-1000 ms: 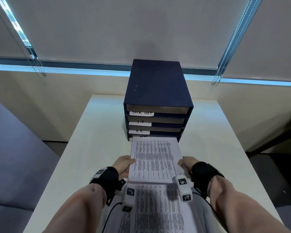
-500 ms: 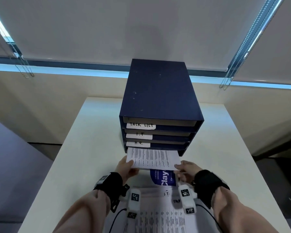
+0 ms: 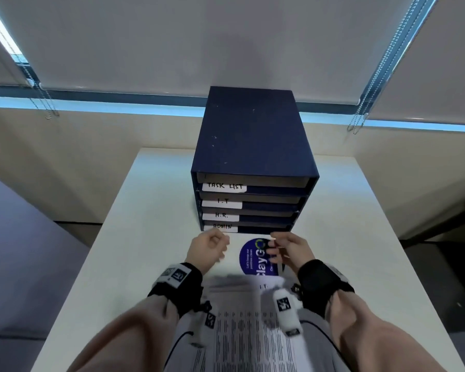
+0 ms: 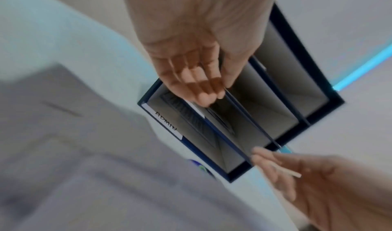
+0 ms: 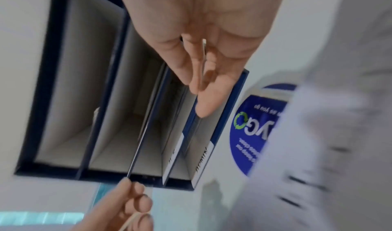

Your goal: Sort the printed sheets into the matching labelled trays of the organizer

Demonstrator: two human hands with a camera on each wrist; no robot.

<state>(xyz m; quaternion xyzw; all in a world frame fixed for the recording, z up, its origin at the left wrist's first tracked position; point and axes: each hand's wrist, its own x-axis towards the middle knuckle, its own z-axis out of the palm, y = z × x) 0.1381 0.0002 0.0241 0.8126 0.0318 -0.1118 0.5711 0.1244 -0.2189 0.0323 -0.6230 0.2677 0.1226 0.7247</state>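
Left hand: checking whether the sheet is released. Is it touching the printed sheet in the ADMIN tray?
Cannot tell. In the left wrist view the left hand overlaps the ADMIN tray, and blur hides any gap to the printed sheet.

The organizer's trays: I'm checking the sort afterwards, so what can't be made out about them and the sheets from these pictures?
- Head view: inside the ADMIN tray, hidden by the steep angle and both hands.
- Left wrist view: print on the sheet in that tray, too dark and blurred to read.
- Right wrist view: the lower tray labels, edge-on and smeared.
- Head view: stack of sheets, top blurred, bottom cut off by the frame edge.
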